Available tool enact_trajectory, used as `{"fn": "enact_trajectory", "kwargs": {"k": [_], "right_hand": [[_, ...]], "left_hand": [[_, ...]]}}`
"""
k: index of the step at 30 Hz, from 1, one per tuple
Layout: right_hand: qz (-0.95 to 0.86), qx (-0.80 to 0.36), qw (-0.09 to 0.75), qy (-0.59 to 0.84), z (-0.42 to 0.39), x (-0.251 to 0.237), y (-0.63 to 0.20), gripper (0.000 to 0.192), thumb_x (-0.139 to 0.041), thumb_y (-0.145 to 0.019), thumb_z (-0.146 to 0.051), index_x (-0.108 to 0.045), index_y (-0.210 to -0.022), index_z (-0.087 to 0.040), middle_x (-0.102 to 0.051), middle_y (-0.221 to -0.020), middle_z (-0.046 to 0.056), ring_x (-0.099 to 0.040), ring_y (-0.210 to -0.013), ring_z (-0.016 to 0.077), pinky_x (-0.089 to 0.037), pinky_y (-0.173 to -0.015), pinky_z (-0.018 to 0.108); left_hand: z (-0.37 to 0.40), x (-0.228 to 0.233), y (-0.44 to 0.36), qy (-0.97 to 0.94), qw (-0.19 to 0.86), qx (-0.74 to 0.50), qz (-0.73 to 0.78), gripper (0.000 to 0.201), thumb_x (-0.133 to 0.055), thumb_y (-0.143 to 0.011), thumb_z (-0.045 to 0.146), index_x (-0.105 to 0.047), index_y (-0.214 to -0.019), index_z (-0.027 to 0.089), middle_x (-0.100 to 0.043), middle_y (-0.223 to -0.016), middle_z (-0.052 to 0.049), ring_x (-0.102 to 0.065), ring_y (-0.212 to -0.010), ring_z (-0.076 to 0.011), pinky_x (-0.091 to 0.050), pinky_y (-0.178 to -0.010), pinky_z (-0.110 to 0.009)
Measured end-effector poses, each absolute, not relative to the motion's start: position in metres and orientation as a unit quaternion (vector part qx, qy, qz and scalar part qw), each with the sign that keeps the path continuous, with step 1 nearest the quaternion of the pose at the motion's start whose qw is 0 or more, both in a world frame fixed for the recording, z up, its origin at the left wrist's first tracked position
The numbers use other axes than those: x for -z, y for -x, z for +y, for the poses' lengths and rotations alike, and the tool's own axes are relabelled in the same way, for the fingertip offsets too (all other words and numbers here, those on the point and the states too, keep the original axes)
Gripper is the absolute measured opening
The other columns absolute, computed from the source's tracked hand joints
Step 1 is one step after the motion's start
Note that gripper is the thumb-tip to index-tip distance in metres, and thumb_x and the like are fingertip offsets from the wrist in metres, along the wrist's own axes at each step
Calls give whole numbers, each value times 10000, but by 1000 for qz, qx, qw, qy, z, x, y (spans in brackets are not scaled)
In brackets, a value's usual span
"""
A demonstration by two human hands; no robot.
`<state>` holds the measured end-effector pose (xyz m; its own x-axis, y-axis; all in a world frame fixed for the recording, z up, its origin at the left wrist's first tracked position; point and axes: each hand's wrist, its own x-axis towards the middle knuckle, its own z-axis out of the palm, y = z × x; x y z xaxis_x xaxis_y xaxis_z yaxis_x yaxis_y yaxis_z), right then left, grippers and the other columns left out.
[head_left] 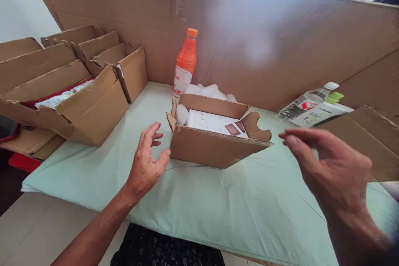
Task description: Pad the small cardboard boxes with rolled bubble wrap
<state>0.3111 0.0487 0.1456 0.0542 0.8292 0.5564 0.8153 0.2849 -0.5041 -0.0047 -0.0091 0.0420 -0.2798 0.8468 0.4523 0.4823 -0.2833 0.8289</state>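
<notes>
A small open cardboard box (215, 147) stands on the cloth-covered table. Inside it lie a white printed carton (212, 122) and a white fluffy ball (182, 114) at the left end. My left hand (149, 160) is just left of the box, fingers curved and apart from the thumb, with nothing in it. To the right of the box, away from its notched end flap, hovers my right hand (333, 162), slightly blurred. Its fingers stretch toward the box and the thumb overlaps them in view; no object shows in it.
Behind the box are an orange-capped bottle (186, 60) and white fluffy stuffing (210, 91). Several open cardboard boxes (96, 108) crowd the left side. A clear bottle (307, 102), a white tube (321, 114) and cardboard (364, 141) lie right. A tall cardboard wall (149, 20) closes the back.
</notes>
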Motion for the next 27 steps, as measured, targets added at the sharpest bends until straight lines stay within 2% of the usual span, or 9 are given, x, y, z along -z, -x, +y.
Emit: {"fn": "enact_trajectory", "kwargs": {"k": [2, 4, 6, 7, 10, 14, 19, 23, 27], "right_hand": [[-649, -80, 426, 625, 35, -103, -341, 235, -626, -886, -540, -692, -1017, -356, -738, -1040, 62, -680, -923, 319, -512, -871, 523], [-673, -173, 398, 599, 30, -66, -341, 451, -673, -840, -543, -629, -1229, -320, -717, -1205, 91, -689, -1015, 327, -548, -850, 514], [-707, -228, 373, 557, 35, -48, -320, 632, -694, -812, -540, -543, -1362, -265, -669, -1323, 123, -667, -1114, 327, -564, -857, 484], [-714, -241, 370, 543, 41, -47, -308, 660, -687, -815, -538, -523, -1383, -245, -659, -1340, 132, -655, -1135, 322, -564, -864, 471], [-697, -270, 378, 546, 58, -57, -287, 607, -643, -835, -536, -548, -1340, -212, -691, -1259, 131, -667, -1032, 293, -564, -824, 437], [-635, -250, 400, 613, 46, -56, -325, 634, -670, -762, -625, -588, -1222, -196, -706, -1145, 122, -667, -883, 278, -556, -751, 431], [-591, -205, 422, 656, -7, -30, -384, 512, -715, -765, -624, -615, -1101, -251, -705, -1096, 108, -656, -986, 314, -533, -824, 460], [-601, -245, 453, 612, -18, -22, -375, 512, -719, -799, -570, -609, -1192, -261, -702, -1163, 113, -646, -1078, 315, -528, -918, 462], [-624, -333, 446, 549, -4, -30, -367, 501, -711, -810, -573, -638, -1190, -254, -712, -1188, 112, -666, -1075, 303, -549, -925, 436]], "left_hand": [[-3, -36, 8, -560, 246, -543, 575, 678, -643, -851, 256, -402, -1485, 268, -464, -1530, -127, -600, -1253, -258, -566, -977, -425], [6, -33, 8, -548, 307, -536, 564, 732, -675, -810, 312, -393, -1482, 252, -459, -1534, -130, -560, -1305, -279, -541, -1020, -447], [18, -33, 4, -540, 345, -527, 557, 718, -694, -762, 346, -444, -1422, 215, -526, -1453, -137, -575, -1275, -293, -535, -1020, -461], [25, -35, 0, -537, 355, -522, 560, 686, -696, -744, 353, -477, -1376, 201, -569, -1391, -134, -596, -1237, -296, -539, -1005, -463], [43, -44, -21, -530, 349, -525, 568, 647, -683, -713, 355, -514, -1312, 178, -642, -1259, -119, -629, -1158, -303, -541, -977, -477], [39, -43, -68, -578, 326, -532, 526, 672, -665, -703, 296, -508, -1341, 159, -637, -1301, -146, -589, -1238, -330, -487, -1057, -517], [-17, -20, -104, -673, 283, -482, 485, 662, -633, -789, 224, -454, -1426, 194, -553, -1433, -171, -526, -1339, -339, -451, -1105, -558], [-44, -13, -86, -686, 235, -473, 500, 643, -616, -857, 229, -406, -1465, 229, -519, -1468, -159, -509, -1364, -317, -454, -1110, -551], [-45, -17, -63, -670, 209, -467, 538, 582, -623, -869, 234, -439, -1422, 237, -566, -1400, -135, -550, -1316, -299, -486, -1081, -517]]}}
